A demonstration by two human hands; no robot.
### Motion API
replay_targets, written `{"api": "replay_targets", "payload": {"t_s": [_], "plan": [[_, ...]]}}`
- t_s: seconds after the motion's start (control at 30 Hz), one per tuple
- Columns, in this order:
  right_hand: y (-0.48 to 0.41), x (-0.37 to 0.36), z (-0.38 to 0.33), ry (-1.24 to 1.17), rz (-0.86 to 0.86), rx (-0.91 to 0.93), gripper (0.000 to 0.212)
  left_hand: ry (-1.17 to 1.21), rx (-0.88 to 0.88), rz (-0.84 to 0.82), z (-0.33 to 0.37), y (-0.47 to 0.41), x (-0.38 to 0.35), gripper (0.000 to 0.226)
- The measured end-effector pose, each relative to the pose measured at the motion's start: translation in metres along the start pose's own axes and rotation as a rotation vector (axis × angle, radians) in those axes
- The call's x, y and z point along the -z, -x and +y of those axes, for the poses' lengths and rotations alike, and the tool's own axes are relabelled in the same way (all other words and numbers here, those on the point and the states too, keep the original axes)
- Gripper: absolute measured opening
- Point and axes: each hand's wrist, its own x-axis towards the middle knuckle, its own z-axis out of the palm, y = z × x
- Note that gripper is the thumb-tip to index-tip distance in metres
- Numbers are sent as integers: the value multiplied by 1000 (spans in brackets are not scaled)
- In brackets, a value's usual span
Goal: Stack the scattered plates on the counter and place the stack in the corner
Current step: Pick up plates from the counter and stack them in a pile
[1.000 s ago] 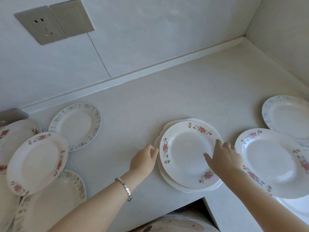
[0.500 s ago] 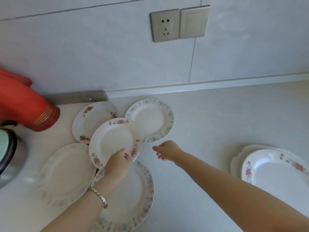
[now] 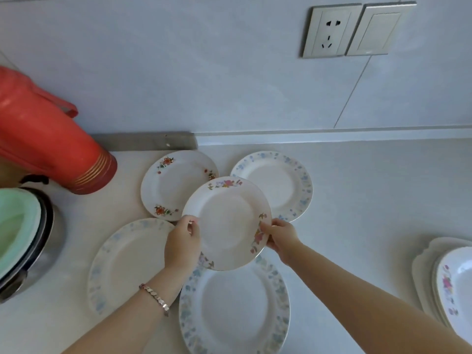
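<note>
Plates lie scattered over the pale counter [image 3: 370,200] in the head view, and one pink-flowered plate [image 3: 227,223] is held over the others by both hands. Left hand [image 3: 182,245] is clamped on its near-left rim, thumb on top, with a metal bracelet [image 3: 154,297] on that wrist. Right hand [image 3: 279,236] pinches the right rim, fingers closed on the edge. Behind it to the left rests a plate with orange-red flowers [image 3: 168,182], and behind to the right a blue-rimmed plate [image 3: 288,180]; the held plate overlaps both in the picture. A larger pale blue-patterned plate [image 3: 127,264] lies flat at the left, and another large blue-green patterned plate [image 3: 235,310] lies nearest, partly under the held one. At the far right edge sits a stack of plates [image 3: 447,284], well apart from the group. A red thermos [image 3: 48,139] stands at the left by the wall, beside a metal pot [image 3: 28,241]. A wall socket [image 3: 329,31] sits above.
</note>
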Motion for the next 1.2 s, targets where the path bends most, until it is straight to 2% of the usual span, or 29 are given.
{"api": "replay_targets", "payload": {"t_s": [0.07,0.13,0.23,0.37,0.43,0.5,0.6,0.93,1.07,1.17,1.2], "plan": [[11,23,-5,-12,41,58,9,91,-14,112,10,-5,0,24],[25,52,-11,-49,109,112,9,152,19,112,16,-16,-10,26],[45,100,-16,-123,265,185,13,247,251,-41,22,-43,-45,22],[63,156,-11,-241,415,225,15,573,616,-280,46,-59,-89,16],[71,174,-4,-308,445,230,17,715,694,-372,59,-60,-103,11],[75,188,5,-368,475,228,17,782,731,-363,67,-61,-112,27],[81,204,20,-424,511,202,17,778,707,-290,70,-63,-117,40],[101,257,36,-755,502,184,18,662,472,-210,104,-22,-86,39],[115,299,21,-893,506,271,16,615,349,-272,131,23,-87,34],[130,343,4,-976,516,339,14,589,254,-374,160,63,-103,15],[134,359,-1,-986,509,355,14,575,230,-411,169,77,-113,19]]}}
